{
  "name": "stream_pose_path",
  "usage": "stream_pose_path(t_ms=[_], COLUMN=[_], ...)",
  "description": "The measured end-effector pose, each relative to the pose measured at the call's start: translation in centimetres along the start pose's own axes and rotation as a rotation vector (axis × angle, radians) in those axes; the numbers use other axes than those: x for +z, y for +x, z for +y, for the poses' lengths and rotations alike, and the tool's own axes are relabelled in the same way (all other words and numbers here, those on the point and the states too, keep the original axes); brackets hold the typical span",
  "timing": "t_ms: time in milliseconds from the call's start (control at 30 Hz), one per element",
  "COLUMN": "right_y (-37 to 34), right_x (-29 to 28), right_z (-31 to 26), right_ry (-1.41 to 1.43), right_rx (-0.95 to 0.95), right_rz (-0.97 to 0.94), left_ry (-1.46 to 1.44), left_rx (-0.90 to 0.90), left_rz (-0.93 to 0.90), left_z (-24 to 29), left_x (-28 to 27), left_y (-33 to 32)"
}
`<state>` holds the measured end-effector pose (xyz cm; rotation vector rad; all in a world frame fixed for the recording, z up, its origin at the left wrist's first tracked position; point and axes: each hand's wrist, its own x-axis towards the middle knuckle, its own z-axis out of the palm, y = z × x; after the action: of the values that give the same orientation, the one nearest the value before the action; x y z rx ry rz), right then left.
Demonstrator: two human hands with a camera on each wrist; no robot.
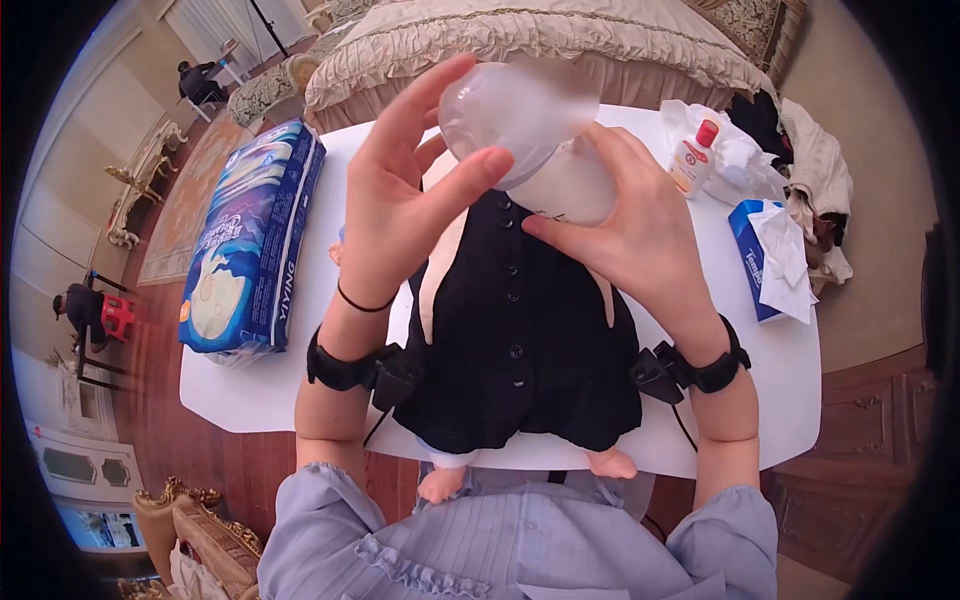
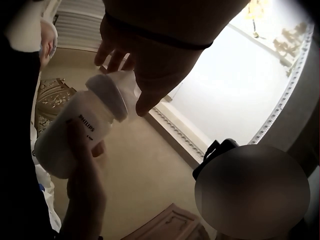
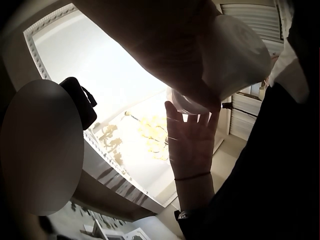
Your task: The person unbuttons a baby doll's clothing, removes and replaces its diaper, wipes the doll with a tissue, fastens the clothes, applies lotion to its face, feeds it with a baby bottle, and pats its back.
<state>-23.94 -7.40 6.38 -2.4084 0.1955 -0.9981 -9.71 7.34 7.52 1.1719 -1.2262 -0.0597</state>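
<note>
A white baby bottle point(image 2: 59, 137) marked PHILIPS is held tilted above a doll in a black buttoned vest point(image 1: 515, 330). My right hand point(image 1: 650, 220) grips the bottle's body, thumb across its near side. Around the clear dome cap point(image 1: 475, 115) at the other end curl the thumb and fingers of my left hand point(image 1: 395, 190). A white collar point(image 2: 107, 95) shows under the cap in the left wrist view. The doll lies on its back with its bare feet point(image 1: 440, 485) toward me; the bottle and hands hide its upper part.
On the white table point(image 1: 235, 395), a blue diaper pack point(image 1: 255, 240) stands left. To the right are a red-capped bottle point(image 1: 692, 160), crumpled white plastic and a blue tissue box point(image 1: 752, 265). Clothes point(image 1: 820, 170) lie past the right edge; a bed point(image 1: 540, 30) stands behind.
</note>
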Motion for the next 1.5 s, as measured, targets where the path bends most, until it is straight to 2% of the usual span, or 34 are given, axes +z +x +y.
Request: stream_pose_path(t_ms=[133, 233, 433, 500, 633, 733, 800, 833, 900, 933, 967, 1033, 1067, 1133, 1233, 1267, 1333, 1400, 1433, 1500], right_y=[0.0, -0.1, -0.2, -0.3, -0.3, -0.2, -0.3, -0.4, -0.6, -0.6, -0.7, -0.9, -1.0, -1.1, -0.7, -0.4, 0.3, 0.5, 0.6, 0.8], right_x=[0.2, 0.3, 0.6, 0.8, 0.5, 0.6, 0.8, 0.9, 1.2, 1.4, 1.5, 1.8, 1.9, 1.6, -0.2, -1.3, -3.4, -4.9, -5.5, -6.0], right_z=[0.0, -0.1, 0.1, -0.1, -0.3, 0.1, 0.2, 0.1, -0.2, -0.3, -0.4, -0.6, -0.6, -0.9, -0.5, -0.4, -1.1, -0.1, 0.3, 0.5], right_ry=[0.002, 0.004, 0.013, 0.023, 0.027, 0.024, 0.015, 0.003, 0.003, -0.010, -0.024, 0.003, 0.022, 0.014, -0.069, -0.151, -0.122, -0.126, -0.138, -0.130], right_rx=[-0.004, -0.024, -0.048, -0.050, -0.052, -0.079, -0.115, -0.121, -0.133, -0.113, -0.092, -0.086, -0.077, -0.119, -0.149, -0.156, -0.073, -0.090, -0.104, -0.104], right_rz=[0.016, 0.046, 0.067, 0.075, 0.078, 0.093, 0.112, 0.127, 0.136, 0.118, 0.102, 0.083, 0.064, 0.088, 0.134, 0.155, 0.176, 0.193, 0.210, 0.239], left_ry=[-0.033, -0.166, -0.168, -0.034, -0.117, -0.154, -0.365, -0.359, -0.358, -0.338, -0.330, -0.376, -0.373, -0.197, -0.026, 0.034, 0.100, 0.361, 0.363, 0.681], left_rx=[0.007, -0.049, 0.041, 0.087, 0.199, 0.157, 0.154, 0.157, -0.015, -0.072, -0.072, -0.225, -0.223, -0.035, -0.024, -0.020, -0.012, 0.018, 0.019, -0.101], left_rz=[0.026, 0.031, 0.026, 0.055, 0.106, 0.102, 0.032, 0.039, 0.141, 0.089, 0.093, 0.111, 0.115, 0.129, 0.231, 0.262, 0.291, 0.423, 0.421, 0.454], left_z=[-1.0, -1.3, -2.5, -2.6, -3.7, -3.5, -3.1, -3.2, -3.5, -3.3, -3.0, -2.4, -2.1, -1.8, -2.6, -3.7, -7.1, -10.8, -12.1, -14.3], left_x=[0.2, 0.3, 0.3, 0.2, 1.2, 1.9, 3.0, 3.4, 3.6, 3.2, 3.1, 3.1, 2.9, 1.8, -2.3, -4.3, -8.8, -12.9, -14.6, -17.4], left_y=[-0.4, -0.5, -1.5, -1.9, -2.2, -2.3, -2.3, -2.4, -2.8, -2.5, -2.6, -2.8, -2.7, -2.3, -0.5, 0.3, 1.4, 1.6, 1.5, 1.0])
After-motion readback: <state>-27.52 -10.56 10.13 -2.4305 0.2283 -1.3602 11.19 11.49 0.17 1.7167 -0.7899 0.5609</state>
